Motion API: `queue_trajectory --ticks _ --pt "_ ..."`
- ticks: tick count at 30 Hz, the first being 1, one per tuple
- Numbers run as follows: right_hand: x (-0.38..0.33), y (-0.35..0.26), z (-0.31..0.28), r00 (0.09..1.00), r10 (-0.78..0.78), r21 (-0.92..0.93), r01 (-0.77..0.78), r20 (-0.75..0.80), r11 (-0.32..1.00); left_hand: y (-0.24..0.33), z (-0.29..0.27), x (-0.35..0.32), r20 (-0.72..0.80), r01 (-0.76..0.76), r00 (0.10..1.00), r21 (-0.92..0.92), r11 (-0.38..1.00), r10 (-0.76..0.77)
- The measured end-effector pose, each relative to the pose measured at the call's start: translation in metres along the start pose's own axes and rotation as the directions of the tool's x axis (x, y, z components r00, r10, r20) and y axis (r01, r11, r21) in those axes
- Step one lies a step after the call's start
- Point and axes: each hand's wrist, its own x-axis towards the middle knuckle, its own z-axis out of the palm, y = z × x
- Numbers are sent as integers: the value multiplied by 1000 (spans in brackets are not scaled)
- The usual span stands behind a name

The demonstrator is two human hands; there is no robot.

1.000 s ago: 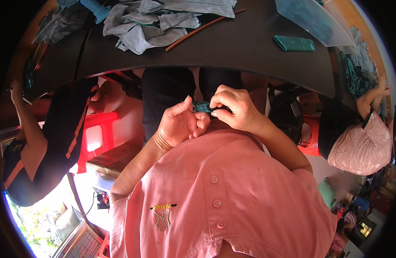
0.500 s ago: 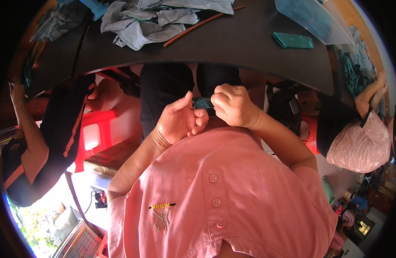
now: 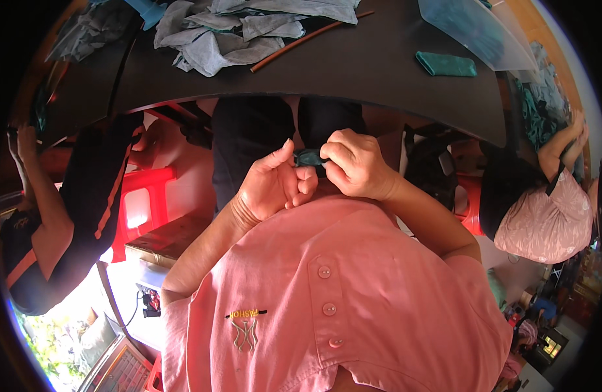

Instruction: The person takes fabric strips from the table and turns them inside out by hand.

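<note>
A small dark green cloth piece (image 3: 309, 157) stretches between my two hands, over my lap and just in front of the table edge. My right hand (image 3: 358, 164) is closed, its thumb and fingers pinching the cloth's right end. My left hand (image 3: 273, 181) has its thumb raised and its fingers curled around the left end, which they partly hide. A folded green cloth strip (image 3: 446, 64) lies on the dark table (image 3: 353, 75), toward the right.
Grey-green cloth pieces (image 3: 216, 39) are heaped on the table beside a thin brown stick (image 3: 313, 41). A translucent plastic bin (image 3: 474, 29) stands at the far right. A blue object (image 3: 146, 12) is at the far left. Co-workers sit on both sides, near a red stool (image 3: 158, 196).
The fingers of my right hand have shifted slightly, from a tighter fist to a pinch at the cloth's end. My left hand stays nearly still.
</note>
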Motion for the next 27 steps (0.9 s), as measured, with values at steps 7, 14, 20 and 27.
queue_trajectory --ticks 7,14,20,27 --pt "-6 8 13 998 59 -113 -57 13 992 1 5 1 -55 32 998 50 998 -30" --pt "-7 4 -2 992 108 93 -114 69 989 6 9 -1 -157 147 976 -43 988 -151" --pt "-18 -8 -20 977 146 213 -177 152 961 1 9 0 -314 128 948 229 965 -51" --pt "-37 -7 -37 911 344 268 -399 228 877 5 0 -11 -349 -99 903 399 912 251"
